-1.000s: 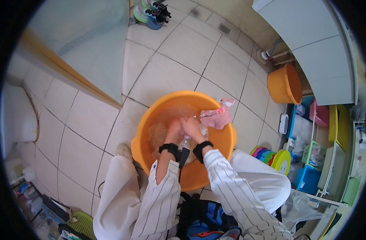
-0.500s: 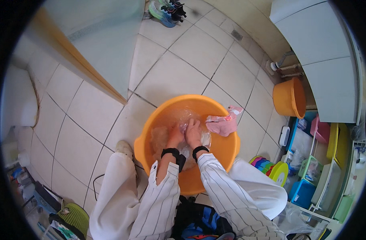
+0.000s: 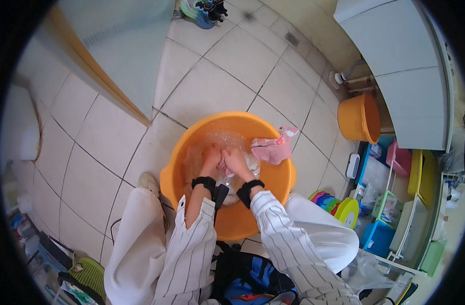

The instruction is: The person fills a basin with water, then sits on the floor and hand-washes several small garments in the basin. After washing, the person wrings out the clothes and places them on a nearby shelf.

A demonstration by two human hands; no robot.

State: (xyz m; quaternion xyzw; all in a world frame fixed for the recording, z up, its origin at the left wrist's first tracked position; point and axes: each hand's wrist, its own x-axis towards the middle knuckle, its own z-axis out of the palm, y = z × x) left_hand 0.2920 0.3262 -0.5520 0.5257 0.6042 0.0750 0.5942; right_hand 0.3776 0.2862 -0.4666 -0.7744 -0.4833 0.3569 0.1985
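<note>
Two hands: both of yours are down in the orange basin (image 3: 177,179), pressed together at its middle over a pale, wet cloth (image 3: 245,168).
Left hand (image 3: 210,156): it looks folded around the near-left part of the cloth, fingers bent under the suds; a black band sits at that wrist.
Right hand (image 3: 236,160): touching the left one, it grips the same bundle from the right side, fingers curled and not spread.
Cloth in hand: it lies directly under and between your palms, mostly under the soapy water, with a pale fold showing just right of your right hand.
Doing it well: to judge from the grip, you are rubbing fabric on fabric, so keep the bundle low in the water and rub with short strokes so little splashes over the rim.
Pink cloth (image 3: 273,148): draped over the far-right rim, just beside your right hand but apart from it.
Small orange bucket (image 3: 358,118): stands on the tiled floor (image 3: 227,61), well apart to the far right.
</note>
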